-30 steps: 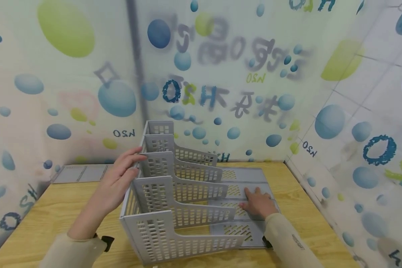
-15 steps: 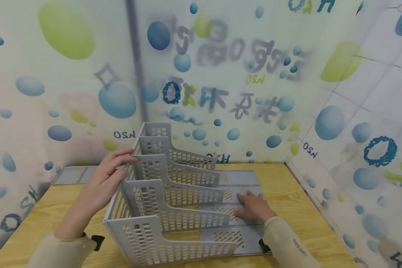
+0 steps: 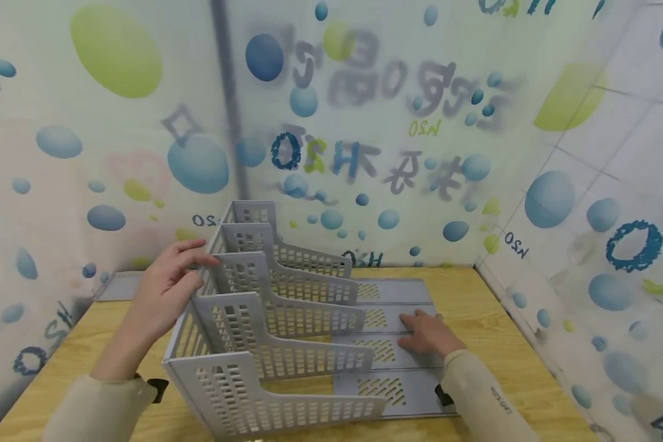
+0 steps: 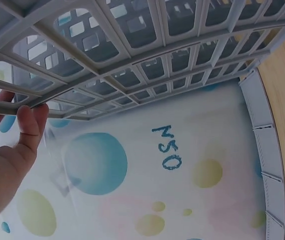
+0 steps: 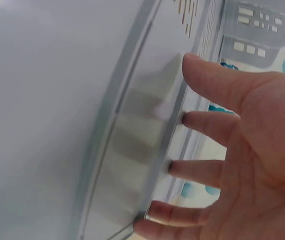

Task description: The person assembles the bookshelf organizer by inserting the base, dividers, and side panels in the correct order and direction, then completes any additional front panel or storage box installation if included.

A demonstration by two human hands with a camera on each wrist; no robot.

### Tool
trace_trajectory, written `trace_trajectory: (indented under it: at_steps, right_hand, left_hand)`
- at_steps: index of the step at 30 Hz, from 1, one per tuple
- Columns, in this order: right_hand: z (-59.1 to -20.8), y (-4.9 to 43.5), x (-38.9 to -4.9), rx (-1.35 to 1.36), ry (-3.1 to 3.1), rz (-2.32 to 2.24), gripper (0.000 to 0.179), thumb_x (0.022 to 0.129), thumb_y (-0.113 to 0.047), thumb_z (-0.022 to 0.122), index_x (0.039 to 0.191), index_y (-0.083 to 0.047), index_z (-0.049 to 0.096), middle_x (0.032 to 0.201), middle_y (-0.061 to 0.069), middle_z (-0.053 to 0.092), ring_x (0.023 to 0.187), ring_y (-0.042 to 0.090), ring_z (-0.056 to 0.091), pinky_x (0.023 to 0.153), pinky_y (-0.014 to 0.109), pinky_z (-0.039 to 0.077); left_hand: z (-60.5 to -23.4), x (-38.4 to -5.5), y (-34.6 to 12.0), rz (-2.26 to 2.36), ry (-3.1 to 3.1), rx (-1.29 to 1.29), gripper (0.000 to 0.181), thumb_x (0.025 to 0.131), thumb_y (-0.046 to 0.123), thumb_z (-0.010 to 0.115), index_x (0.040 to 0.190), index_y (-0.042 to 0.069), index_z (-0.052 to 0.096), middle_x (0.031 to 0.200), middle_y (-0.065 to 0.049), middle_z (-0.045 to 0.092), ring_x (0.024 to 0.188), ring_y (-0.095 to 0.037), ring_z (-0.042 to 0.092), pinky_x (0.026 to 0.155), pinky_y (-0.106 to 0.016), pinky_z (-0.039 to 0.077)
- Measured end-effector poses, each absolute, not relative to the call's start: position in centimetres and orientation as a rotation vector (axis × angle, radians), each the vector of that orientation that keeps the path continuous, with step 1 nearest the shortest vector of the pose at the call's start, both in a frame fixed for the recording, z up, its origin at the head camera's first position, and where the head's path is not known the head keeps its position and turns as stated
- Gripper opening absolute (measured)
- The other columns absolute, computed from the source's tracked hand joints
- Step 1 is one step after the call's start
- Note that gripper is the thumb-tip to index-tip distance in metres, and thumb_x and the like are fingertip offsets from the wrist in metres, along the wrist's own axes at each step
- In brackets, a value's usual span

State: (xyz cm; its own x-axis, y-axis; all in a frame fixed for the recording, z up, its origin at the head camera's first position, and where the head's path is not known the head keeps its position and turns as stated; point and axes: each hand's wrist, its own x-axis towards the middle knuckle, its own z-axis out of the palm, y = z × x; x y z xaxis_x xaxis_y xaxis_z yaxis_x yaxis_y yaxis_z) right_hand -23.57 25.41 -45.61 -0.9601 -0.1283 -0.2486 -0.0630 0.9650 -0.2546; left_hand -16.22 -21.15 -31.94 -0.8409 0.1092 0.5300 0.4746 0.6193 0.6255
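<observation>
A grey plastic file rack (image 3: 247, 371) with several perforated upright dividers stands on the wooden table. At its upper back edge my left hand (image 3: 162, 294) grips the lattice; the left wrist view shows the thumb and fingers (image 4: 28, 130) pinching a bar of it. Right of the rack, a flat grey panel (image 3: 417, 393) with slanted slots lies partly beneath the dividers. My right hand (image 3: 432, 336) rests on this panel with its fingers spread. Close up in the right wrist view, the right fingertips (image 5: 192, 65) touch the panel's ridged grey surface.
Another flat grey ridged panel (image 3: 117, 287) lies at the table's back left, partly hidden behind my left hand. The wooden table (image 3: 492, 368) meets a wall covering (image 3: 364, 239) printed with bubbles at the back and right.
The rack has slid left and slightly nearer, with my left hand moving along. The slotted panel has also shifted a little left, and the right hand stays on it.
</observation>
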Motion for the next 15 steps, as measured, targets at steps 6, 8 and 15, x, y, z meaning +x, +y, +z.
trace_trajectory:
  at_steps: [6,8,15]
  right_hand:
    - [-44.7,25.4,-21.6,-0.5,2.795,-0.612,0.051,0.096,-0.021,0.074,0.138,0.004,0.061,0.142,0.028,0.057,0.132,0.05,0.052,0.107,0.06,0.044]
    - [-44.5,25.1,-20.5,-0.727,2.679,-0.738,0.042,0.096,-0.018,0.073,0.132,0.002,0.066,0.133,0.022,0.065,0.122,0.04,0.061,0.098,0.05,0.053]
    - [-45.3,25.9,-18.0,-1.149,2.544,-0.806,0.023,0.092,-0.014,0.077,0.113,-0.007,0.076,0.113,0.005,0.072,0.106,0.016,0.067,0.087,0.034,0.056]
  left_hand:
    - [-31.8,-15.9,-21.5,-1.082,-2.381,-0.47,0.033,0.1,0.002,0.048,0.119,0.008,0.074,0.146,-0.012,0.055,0.099,0.001,0.053,0.072,-0.019,0.039]
    - [-31.7,-15.9,-21.7,-1.082,-2.395,-0.455,0.032,0.101,0.003,0.05,0.121,0.01,0.074,0.145,-0.011,0.056,0.108,0.005,0.051,0.077,-0.015,0.041]
    - [-31.4,-15.4,-22.1,-1.074,-2.458,-0.487,0.03,0.105,0.006,0.053,0.13,0.007,0.069,0.149,-0.011,0.053,0.125,0.012,0.041,0.088,-0.003,0.038]
